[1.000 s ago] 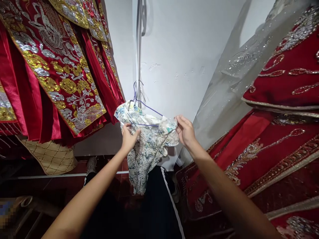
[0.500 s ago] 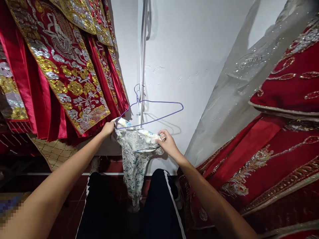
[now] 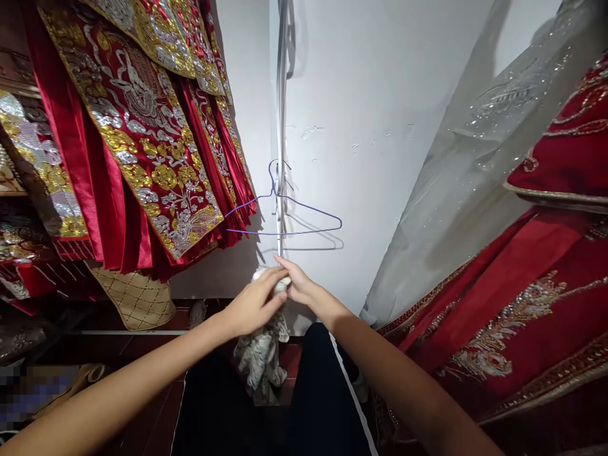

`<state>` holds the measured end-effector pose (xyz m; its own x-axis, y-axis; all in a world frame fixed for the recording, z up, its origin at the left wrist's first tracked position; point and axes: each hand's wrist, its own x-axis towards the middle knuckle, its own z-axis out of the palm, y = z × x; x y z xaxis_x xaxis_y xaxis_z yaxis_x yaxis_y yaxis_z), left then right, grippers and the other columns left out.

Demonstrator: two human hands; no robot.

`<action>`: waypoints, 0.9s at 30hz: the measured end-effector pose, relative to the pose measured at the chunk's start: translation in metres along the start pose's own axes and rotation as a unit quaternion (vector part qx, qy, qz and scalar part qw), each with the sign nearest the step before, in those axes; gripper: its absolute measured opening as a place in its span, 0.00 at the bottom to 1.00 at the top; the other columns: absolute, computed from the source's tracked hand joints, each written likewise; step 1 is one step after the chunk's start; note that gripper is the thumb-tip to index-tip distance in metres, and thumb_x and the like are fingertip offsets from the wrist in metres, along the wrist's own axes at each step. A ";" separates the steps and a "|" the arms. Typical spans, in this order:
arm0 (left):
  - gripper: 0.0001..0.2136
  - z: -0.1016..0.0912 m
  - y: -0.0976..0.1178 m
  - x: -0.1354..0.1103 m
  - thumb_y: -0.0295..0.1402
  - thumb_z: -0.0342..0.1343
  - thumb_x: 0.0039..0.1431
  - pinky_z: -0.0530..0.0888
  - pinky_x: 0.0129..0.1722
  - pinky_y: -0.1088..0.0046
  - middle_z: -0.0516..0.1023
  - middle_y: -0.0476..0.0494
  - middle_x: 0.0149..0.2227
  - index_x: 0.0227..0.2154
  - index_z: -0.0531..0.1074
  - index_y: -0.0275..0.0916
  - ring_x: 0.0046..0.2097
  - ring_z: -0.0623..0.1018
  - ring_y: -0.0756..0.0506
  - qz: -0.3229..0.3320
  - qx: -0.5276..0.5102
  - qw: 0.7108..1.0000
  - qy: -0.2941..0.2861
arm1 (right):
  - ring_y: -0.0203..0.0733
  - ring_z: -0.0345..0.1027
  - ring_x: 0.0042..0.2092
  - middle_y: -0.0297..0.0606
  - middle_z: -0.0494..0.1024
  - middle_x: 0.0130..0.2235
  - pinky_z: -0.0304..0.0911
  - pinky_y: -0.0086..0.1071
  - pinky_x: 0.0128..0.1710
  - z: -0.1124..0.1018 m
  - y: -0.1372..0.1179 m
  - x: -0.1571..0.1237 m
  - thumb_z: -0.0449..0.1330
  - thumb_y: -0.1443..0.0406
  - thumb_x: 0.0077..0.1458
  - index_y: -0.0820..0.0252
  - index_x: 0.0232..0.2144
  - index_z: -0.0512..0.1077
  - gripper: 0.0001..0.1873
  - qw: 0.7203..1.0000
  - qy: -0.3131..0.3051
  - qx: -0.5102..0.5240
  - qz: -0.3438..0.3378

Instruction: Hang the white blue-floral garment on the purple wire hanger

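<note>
A pale garment (image 3: pixel 261 354) with a grey-green floral print hangs bunched from my hands, between my knees. My left hand (image 3: pixel 259 301) is closed over its gathered white top part from the left. My right hand (image 3: pixel 300 284) presses against the same bunch from the right, thumb upward; its other fingers are partly hidden behind my left hand. Above my hands, a purple wire hanger (image 3: pixel 308 233) hangs bare by its hook at a white upright pole (image 3: pixel 280 126). Its left end overlaps the red costume.
Red costumes with gold and silver embroidery (image 3: pixel 166 177) hang at left. On the right are a sheer glittery white fabric (image 3: pixel 437 190) and a beaded red gown (image 3: pixel 498 304). A white wall (image 3: pixel 365 82) stands ahead. A quilted beige cloth (image 3: pixel 137 301) hangs low at left.
The garment has come off the hanger and is bunched lower down. My left hand has moved right and down, meeting my right hand. The hanger hangs more level.
</note>
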<state>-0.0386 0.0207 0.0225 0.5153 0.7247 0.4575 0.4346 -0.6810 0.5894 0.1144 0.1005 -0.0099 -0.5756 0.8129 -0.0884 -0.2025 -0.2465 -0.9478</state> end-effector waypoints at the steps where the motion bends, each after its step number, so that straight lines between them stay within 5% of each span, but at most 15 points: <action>1: 0.22 -0.002 0.009 -0.001 0.35 0.51 0.63 0.64 0.62 0.56 0.68 0.40 0.62 0.60 0.65 0.45 0.61 0.68 0.39 0.026 0.024 0.999 -0.002 | 0.49 0.69 0.36 0.40 0.74 0.29 0.67 0.43 0.38 0.001 -0.007 -0.001 0.55 0.48 0.57 0.53 0.28 0.70 0.17 1.000 0.016 0.004 -0.018; 4: 0.21 -0.017 0.014 0.003 0.39 0.50 0.65 0.62 0.63 0.58 0.67 0.39 0.62 0.61 0.62 0.45 0.62 0.66 0.39 0.046 0.056 0.994 0.082 | 0.46 0.68 0.34 0.39 0.73 0.29 0.66 0.40 0.37 0.004 -0.030 -0.015 0.60 0.56 0.52 0.54 0.27 0.69 0.09 0.999 0.018 -0.010 -0.043; 6: 0.19 -0.025 0.001 0.008 0.43 0.46 0.67 0.62 0.62 0.59 0.69 0.39 0.59 0.58 0.64 0.44 0.61 0.68 0.40 0.009 0.019 0.994 0.107 | 0.45 0.68 0.34 0.38 0.74 0.31 0.66 0.38 0.36 0.007 -0.046 -0.031 0.62 0.59 0.50 0.55 0.30 0.71 0.07 0.997 -0.042 -0.056 -0.015; 8: 0.22 -0.023 -0.015 0.011 0.48 0.38 0.69 0.67 0.57 0.62 0.75 0.40 0.51 0.51 0.70 0.41 0.54 0.72 0.40 -0.048 -0.051 0.997 0.044 | 0.44 0.69 0.35 0.37 0.75 0.34 0.65 0.36 0.36 0.010 -0.060 -0.047 0.65 0.63 0.45 0.55 0.33 0.73 0.10 0.978 -0.128 -0.166 0.006; 10: 0.30 -0.010 -0.030 0.006 0.55 0.32 0.67 0.72 0.46 0.65 0.77 0.41 0.37 0.36 0.74 0.37 0.42 0.74 0.42 -0.107 -0.094 0.989 -0.044 | 0.40 0.68 0.33 0.33 0.75 0.33 0.62 0.33 0.33 0.012 -0.070 -0.058 0.64 0.68 0.42 0.56 0.34 0.74 0.12 0.937 -0.148 -0.314 -0.050; 14: 0.30 0.016 -0.049 -0.013 0.59 0.37 0.63 0.68 0.33 0.70 0.72 0.46 0.26 0.25 0.69 0.38 0.31 0.69 0.46 -0.145 -0.097 0.974 -0.143 | 0.36 0.60 0.28 0.30 0.71 0.29 0.57 0.31 0.33 0.005 -0.078 -0.060 0.57 0.69 0.48 0.55 0.37 0.74 0.12 0.848 0.030 -0.470 -0.243; 18: 0.24 0.004 -0.071 -0.016 0.57 0.55 0.53 0.64 0.29 0.70 0.68 0.48 0.21 0.19 0.66 0.40 0.24 0.67 0.47 -0.100 0.051 0.978 -0.179 | 0.40 0.59 0.27 0.32 0.71 0.29 0.55 0.33 0.33 -0.014 -0.079 -0.035 0.57 0.64 0.55 0.49 0.56 0.68 0.25 0.772 0.204 -0.510 -0.320; 20: 0.25 -0.014 -0.089 -0.011 0.56 0.59 0.48 0.63 0.28 0.69 0.64 0.48 0.17 0.14 0.61 0.42 0.21 0.65 0.46 -0.121 0.145 0.969 -0.158 | 0.44 0.63 0.30 0.36 0.75 0.34 0.55 0.33 0.35 -0.028 -0.077 -0.019 0.55 0.64 0.57 0.48 0.58 0.66 0.26 0.750 0.247 -0.525 -0.319; 23: 0.25 -0.044 -0.115 -0.004 0.55 0.59 0.47 0.64 0.29 0.67 0.63 0.46 0.16 0.11 0.60 0.43 0.22 0.67 0.43 -0.170 0.225 0.948 -0.145 | 0.46 0.65 0.32 0.38 0.76 0.33 0.53 0.33 0.34 -0.052 -0.070 -0.004 0.52 0.62 0.59 0.51 0.45 0.74 0.15 0.734 0.283 -0.566 -0.248; 27: 0.17 -0.083 -0.137 0.002 0.47 0.52 0.56 0.70 0.41 0.63 0.78 0.36 0.29 0.22 0.75 0.39 0.37 0.77 0.37 -0.161 0.287 0.937 -0.117 | 0.41 0.58 0.26 0.34 0.67 0.22 0.45 0.31 0.28 -0.070 -0.070 -0.011 0.52 0.59 0.57 0.56 0.25 0.69 0.12 0.680 0.328 -0.627 -0.191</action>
<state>-0.1580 0.1239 -0.0020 0.4086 0.9049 0.1192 0.8861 -0.4246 0.1860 0.1900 0.1454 0.0359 -0.1101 0.8536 0.5091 0.8338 0.3581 -0.4201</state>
